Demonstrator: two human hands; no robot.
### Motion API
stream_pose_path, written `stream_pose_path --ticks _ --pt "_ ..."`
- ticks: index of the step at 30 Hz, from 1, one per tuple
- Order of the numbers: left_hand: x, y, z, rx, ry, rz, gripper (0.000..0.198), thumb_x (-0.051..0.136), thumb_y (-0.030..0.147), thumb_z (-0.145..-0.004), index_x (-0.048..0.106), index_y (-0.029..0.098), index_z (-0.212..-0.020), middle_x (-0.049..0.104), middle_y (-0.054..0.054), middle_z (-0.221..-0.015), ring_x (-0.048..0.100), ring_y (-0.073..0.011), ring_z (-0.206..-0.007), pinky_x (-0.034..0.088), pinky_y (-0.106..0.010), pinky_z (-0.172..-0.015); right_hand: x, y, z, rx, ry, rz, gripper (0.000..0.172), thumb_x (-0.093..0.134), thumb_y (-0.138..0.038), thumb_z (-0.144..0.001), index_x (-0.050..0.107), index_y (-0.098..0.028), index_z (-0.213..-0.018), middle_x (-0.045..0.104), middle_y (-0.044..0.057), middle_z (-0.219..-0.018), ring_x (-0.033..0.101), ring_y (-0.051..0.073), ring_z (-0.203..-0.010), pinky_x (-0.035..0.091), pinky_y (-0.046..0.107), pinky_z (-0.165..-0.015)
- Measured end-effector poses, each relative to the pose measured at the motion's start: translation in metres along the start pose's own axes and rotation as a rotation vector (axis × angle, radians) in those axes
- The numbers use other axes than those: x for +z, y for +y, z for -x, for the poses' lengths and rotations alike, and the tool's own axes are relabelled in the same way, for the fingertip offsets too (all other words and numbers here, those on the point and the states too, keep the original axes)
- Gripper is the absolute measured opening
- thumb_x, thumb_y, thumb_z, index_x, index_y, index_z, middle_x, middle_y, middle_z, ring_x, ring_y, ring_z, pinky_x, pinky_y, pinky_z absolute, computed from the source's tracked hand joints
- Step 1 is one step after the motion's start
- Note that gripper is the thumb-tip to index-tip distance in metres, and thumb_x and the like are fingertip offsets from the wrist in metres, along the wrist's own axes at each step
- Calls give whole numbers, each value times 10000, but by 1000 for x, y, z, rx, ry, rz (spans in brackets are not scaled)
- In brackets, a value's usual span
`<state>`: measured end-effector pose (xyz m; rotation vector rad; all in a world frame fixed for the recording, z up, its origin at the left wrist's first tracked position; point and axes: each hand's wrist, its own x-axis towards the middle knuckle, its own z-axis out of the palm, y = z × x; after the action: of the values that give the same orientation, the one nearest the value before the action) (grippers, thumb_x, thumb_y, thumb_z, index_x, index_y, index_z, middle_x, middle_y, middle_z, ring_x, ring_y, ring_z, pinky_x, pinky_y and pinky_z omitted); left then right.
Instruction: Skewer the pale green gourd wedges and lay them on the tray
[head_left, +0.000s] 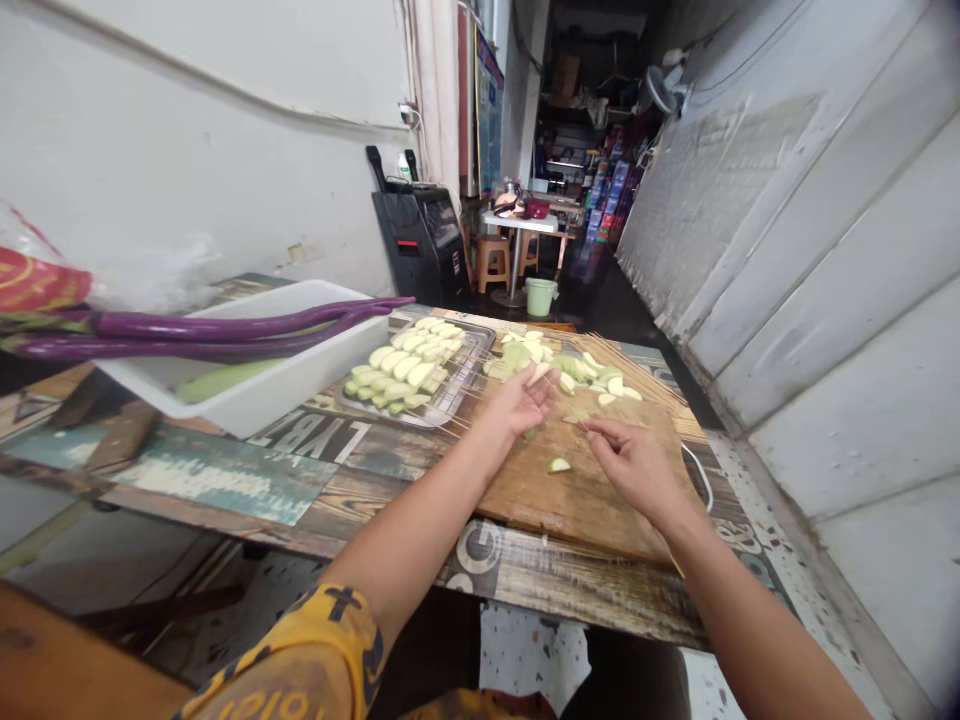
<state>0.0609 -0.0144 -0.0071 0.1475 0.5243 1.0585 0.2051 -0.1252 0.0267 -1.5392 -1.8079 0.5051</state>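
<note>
My left hand (517, 402) is palm up above the wooden cutting board (585, 500), its fingers curled round a pale zucchini slice (538, 374). Just to its right, my right hand (631, 458) is closed in a pinch on what looks like a thin wooden skewer, whose tip points toward the left hand. One green-edged zucchini piece (559, 465) lies on the board between the hands. A pile of cut zucchini (592, 374) covers the board's far side. Left of the board, skewered zucchini slices (405, 368) lie in rows on a metal tray (459, 392), sticks toward the board.
A white plastic bin (247, 410) stands at the left, with long purple eggplants (225, 328) across it and a pale green vegetable (232, 380) inside. Loose skewers (637, 368) lie beyond the board. A black speaker-like box (420, 240) and a green bucket (540, 296) stand behind the table.
</note>
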Motion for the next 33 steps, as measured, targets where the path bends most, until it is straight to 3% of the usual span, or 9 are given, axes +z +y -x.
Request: stream_pose_path --ticks 4,19,25,33 --pt "0 -1 -2 3 3 -2 95 514 200 -812 560 117 -801 670 -75 -736 644 -122 -669 481 -212 -593 2 2 -1 -22 1 13 316 453 -230 -752 693 -125 -929 704 65 -887 633 173 -715 469 253 -610" --pt "2 -4 1 9 2 -10 91 512 187 -812 561 113 -791 668 -77 -737 642 -119 -667 480 -207 -593 1 4 -2 -24 -5 67 333 440 -221 -756 689 -133 -959 708 54 -854 612 161 -621 452 254 -567" --pt "2 -5 0 5 -15 -16 70 532 184 -804 551 117 -794 668 -81 -752 641 -115 -665 483 -209 -605 4 7 -2 -40 10 37 322 431 -225 -758 687 -147 -937 703 60 -888 621 170 -694 451 255 -607" --pt "5 -4 4 15 -15 -37 45 521 150 -803 545 114 -814 665 -85 -731 643 -119 -648 495 -211 -612 5 3 -2 8 -50 24 373 390 -285 -778 676 -98 -928 595 23 -557 444 118 -436 320 232 -450"
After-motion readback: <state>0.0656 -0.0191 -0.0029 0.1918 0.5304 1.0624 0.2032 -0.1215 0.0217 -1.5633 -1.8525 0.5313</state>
